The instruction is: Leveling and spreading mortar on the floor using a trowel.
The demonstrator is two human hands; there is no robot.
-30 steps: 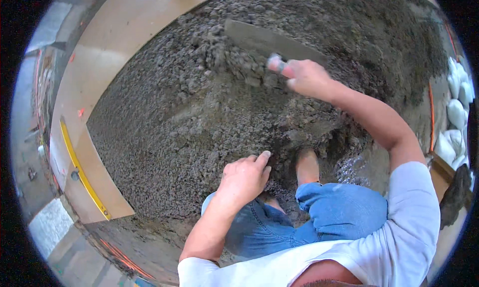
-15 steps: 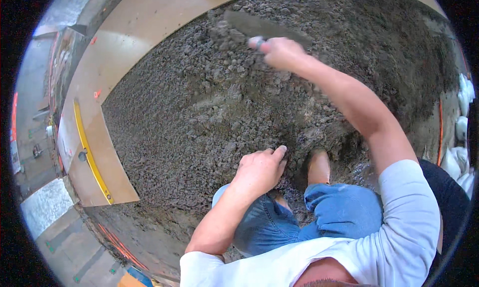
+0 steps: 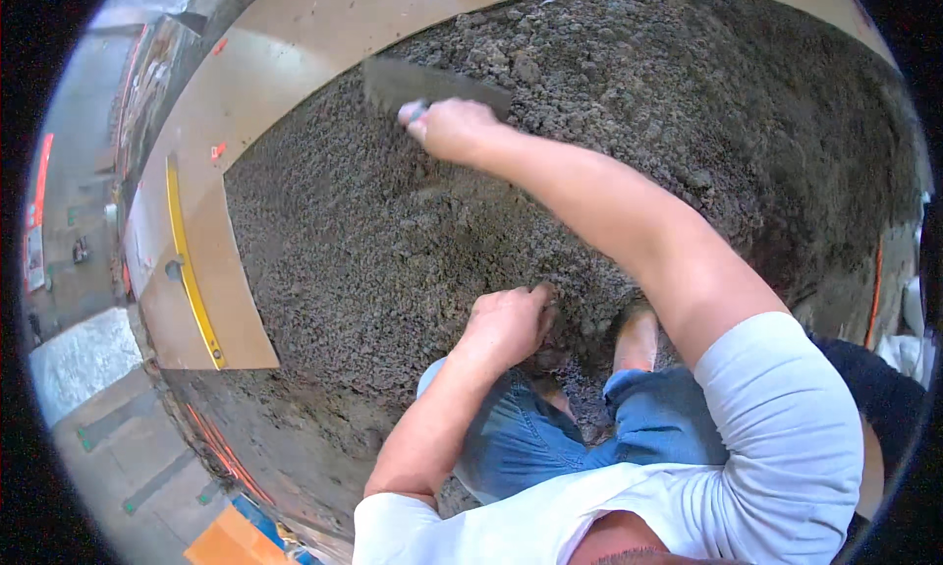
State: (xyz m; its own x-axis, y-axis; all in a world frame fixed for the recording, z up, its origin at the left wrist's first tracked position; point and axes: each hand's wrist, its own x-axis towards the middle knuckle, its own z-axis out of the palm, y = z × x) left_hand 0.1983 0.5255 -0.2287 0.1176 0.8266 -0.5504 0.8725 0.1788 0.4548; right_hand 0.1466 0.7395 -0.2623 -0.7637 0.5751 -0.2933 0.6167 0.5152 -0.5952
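A flat steel trowel, its long axis lying left-right across the mortar bed, is gripped by the right hand, while the left hand is pressed half-curled on the mortar.

A yellow spirit level is lying along a tan floor tile at the left edge of the grey mortar bed. More tan tiling is curving round the top. An orange board is showing at the bottom left, and white sacks are sitting at the far right.
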